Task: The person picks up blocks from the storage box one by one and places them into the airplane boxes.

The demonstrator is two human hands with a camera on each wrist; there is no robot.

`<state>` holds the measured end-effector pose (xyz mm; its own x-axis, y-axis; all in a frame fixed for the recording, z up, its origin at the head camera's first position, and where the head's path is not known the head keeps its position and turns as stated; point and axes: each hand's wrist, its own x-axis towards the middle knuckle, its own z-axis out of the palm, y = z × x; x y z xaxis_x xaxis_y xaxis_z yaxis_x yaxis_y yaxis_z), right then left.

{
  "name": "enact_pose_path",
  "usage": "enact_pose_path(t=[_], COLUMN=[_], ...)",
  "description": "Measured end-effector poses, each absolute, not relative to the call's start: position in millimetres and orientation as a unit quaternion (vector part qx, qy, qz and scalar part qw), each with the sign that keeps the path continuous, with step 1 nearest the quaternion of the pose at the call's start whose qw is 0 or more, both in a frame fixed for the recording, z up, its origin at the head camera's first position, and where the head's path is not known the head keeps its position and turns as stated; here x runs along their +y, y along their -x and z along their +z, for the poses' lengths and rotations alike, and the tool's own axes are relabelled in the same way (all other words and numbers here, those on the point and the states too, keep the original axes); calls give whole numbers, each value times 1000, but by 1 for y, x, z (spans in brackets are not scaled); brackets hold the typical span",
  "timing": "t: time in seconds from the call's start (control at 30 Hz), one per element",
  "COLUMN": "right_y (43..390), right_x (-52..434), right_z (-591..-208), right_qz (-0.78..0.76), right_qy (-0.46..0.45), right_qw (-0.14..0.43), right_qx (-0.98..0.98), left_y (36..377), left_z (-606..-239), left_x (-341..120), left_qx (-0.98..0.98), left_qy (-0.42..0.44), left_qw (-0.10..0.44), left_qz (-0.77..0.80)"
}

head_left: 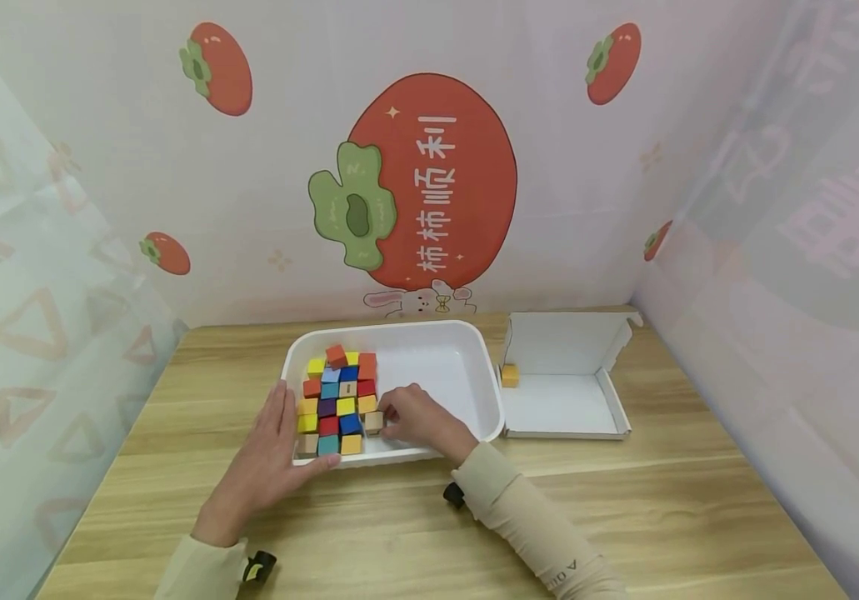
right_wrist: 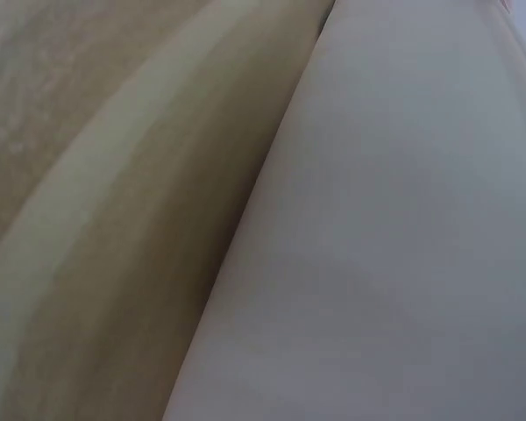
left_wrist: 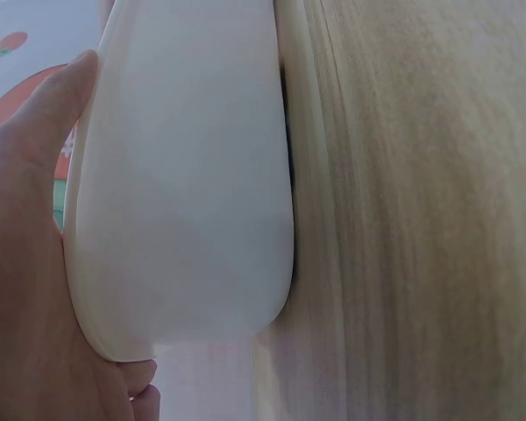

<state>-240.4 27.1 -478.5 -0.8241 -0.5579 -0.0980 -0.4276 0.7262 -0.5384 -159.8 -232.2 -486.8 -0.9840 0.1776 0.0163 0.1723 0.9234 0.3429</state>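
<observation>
White plastic forms the tray (head_left: 466,367) at the middle of the wooden table (head_left: 661,517) in the head view. Coloured cubes (head_left: 337,400) are packed in rows against its left wall. The left hand (head_left: 267,462) lies with straight fingers along the tray's near-left corner, thumb on the front rim. The right hand (head_left: 417,421) reaches inside the tray, its fingers curled round a plain wooden cube (head_left: 373,422) just beside the packed rows. To the right of the tray sits an open white cardboard box (head_left: 571,408) with one yellow cube (head_left: 509,375) in its left corner.

From the left wrist, the palm and thumb press flat against the tray's outer wall (left_wrist: 184,193), with the table (left_wrist: 421,219) beside it.

From the right wrist, only the tray's wall (right_wrist: 403,246) and probably the table (right_wrist: 88,175) show; the hand itself is out of sight there.
</observation>
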Motion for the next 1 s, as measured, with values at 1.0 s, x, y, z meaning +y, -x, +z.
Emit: enact_pose_path(t=[1.0], right_y=[227], right_x=[104], right_z=[-423], right_qz=[-297], right_qy=[290], right_qw=[80], right_qx=[906], left_y=[159], left_z=[-486], left_x=[-232], left_qx=[980], left_qy=[-89], left_qw=[5], left_qz=[176])
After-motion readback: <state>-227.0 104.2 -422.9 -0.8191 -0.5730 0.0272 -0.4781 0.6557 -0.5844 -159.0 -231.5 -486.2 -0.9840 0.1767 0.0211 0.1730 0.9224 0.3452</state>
